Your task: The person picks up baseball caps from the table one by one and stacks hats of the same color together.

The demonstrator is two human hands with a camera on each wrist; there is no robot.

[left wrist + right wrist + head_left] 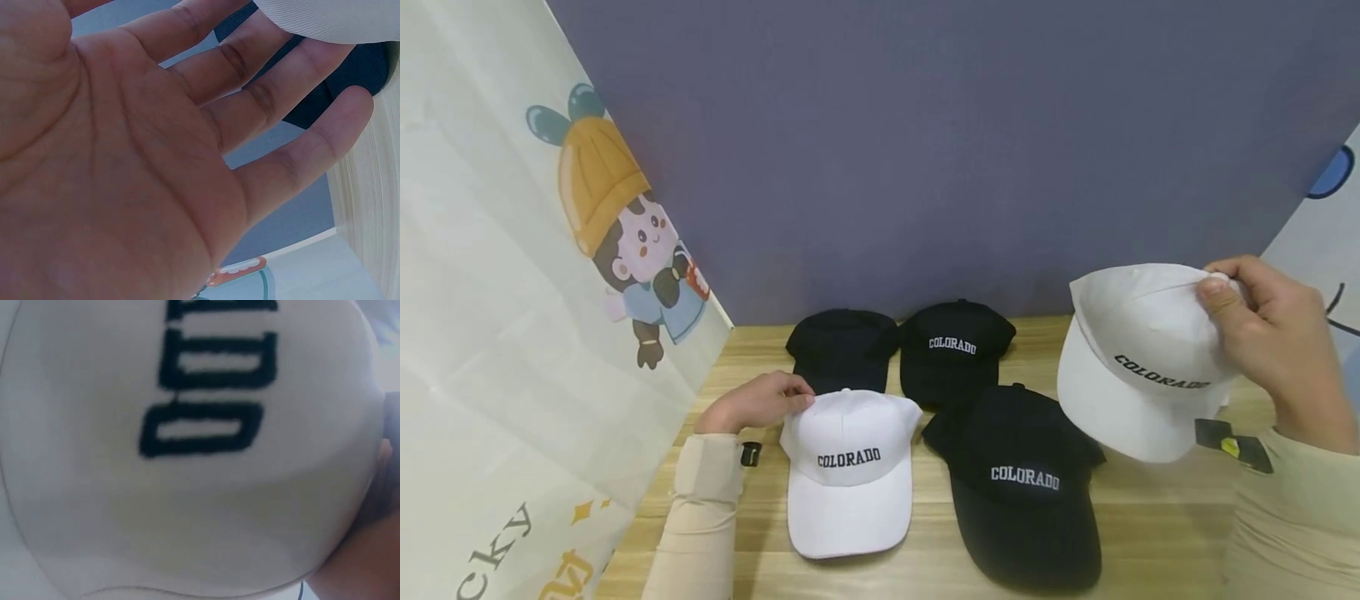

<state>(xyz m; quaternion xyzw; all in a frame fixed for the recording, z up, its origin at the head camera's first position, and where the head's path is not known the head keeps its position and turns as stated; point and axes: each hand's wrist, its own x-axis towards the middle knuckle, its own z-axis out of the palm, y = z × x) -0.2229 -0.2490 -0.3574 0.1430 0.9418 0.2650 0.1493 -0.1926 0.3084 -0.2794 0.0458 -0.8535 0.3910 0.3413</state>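
My left hand [756, 404] pinches the upper left edge of a white baseball cap [850, 462] lettered COLORADO, low over the table. In the left wrist view the palm faces the camera, and the fingers [294, 159] reach out fairly straight, some tips hidden behind the white cap [337, 19]. At the right, my right hand [1277, 333] grips a second white COLORADO cap [1150, 367] by its crown, thumb on the outside, holding it tilted above the table. That cap [187, 512] fills most of the right wrist view.
Between the white caps lies a black COLORADO cap [1022, 492], brim toward me. Behind are another black COLORADO cap [955, 350] and a plain-looking black cap [842, 346], against the grey-blue wall [962, 150]. A printed white sheet [490, 292] borders the wooden table [1150, 533] at left.
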